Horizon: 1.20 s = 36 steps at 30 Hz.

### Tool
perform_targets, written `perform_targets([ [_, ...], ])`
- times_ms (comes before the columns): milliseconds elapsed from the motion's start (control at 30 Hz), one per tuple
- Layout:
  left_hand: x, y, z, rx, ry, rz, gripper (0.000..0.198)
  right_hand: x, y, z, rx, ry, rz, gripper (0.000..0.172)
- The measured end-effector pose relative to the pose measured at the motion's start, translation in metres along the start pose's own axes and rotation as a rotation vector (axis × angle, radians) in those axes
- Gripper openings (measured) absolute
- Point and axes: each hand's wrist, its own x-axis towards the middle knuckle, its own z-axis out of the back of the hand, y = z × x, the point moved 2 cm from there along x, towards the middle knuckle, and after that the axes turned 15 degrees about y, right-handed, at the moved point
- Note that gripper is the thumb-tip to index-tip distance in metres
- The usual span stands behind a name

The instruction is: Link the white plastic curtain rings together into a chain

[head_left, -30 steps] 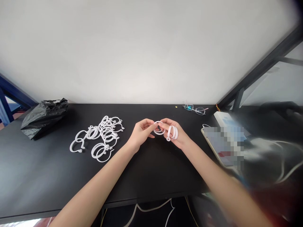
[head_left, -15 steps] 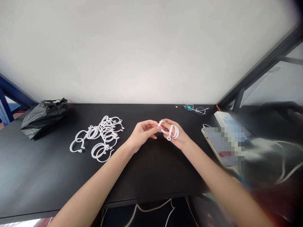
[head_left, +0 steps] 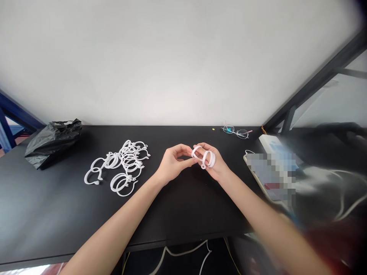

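Observation:
My left hand point(head_left: 174, 162) is closed, thumb and fingertips on the near side of a white plastic curtain ring point(head_left: 193, 152). My right hand point(head_left: 215, 162) meets it from the other side, its fingers also on that ring. More white curtain rings point(head_left: 212, 159) sit looped around the fingers of my right hand, one with a small eyelet tab hanging down. To the left on the table lies a loose pile of similar white rings point(head_left: 130, 162), some of them open at the ends. Parts of the held ring are hidden by my fingers.
A crumpled black plastic bag point(head_left: 54, 141) lies at the table's back left. Eyeglasses point(head_left: 235, 132) rest near the wall at the back right. A phone point(head_left: 259, 172), a white box point(head_left: 272, 147) and pale cables stand on the right. The black table point(head_left: 177, 214) ends at its front edge.
The fingers of my left hand have shifted on the ring, the thumb now lower. The held ring has turned slightly, and the rings on my right hand have moved a little left.

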Motion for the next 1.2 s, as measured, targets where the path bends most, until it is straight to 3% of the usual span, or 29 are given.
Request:
perform_targets([
  [267,0.001,0.004,0.003,-0.156,0.010,0.055,0.022,0.001,0.000,-0.004,0.054,0.058,-0.033,0.029],
  [467,0.001,0.008,0.012,-0.411,-0.045,0.125,0.023,0.001,0.005,0.000,0.146,0.282,-0.064,0.032],
  [533,0.001,0.008,0.013,-0.473,-0.046,0.129,0.022,0.001,0.006,0.002,0.143,0.302,-0.056,0.033],
  [833,0.002,0.010,0.013,-0.452,0.018,0.120,0.030,-0.001,0.008,-0.001,0.014,0.144,0.025,0.034],
  [1200,0.001,0.007,0.009,-0.363,0.058,0.141,0.027,0.002,0.005,0.007,-0.030,0.111,0.064,0.032],
])
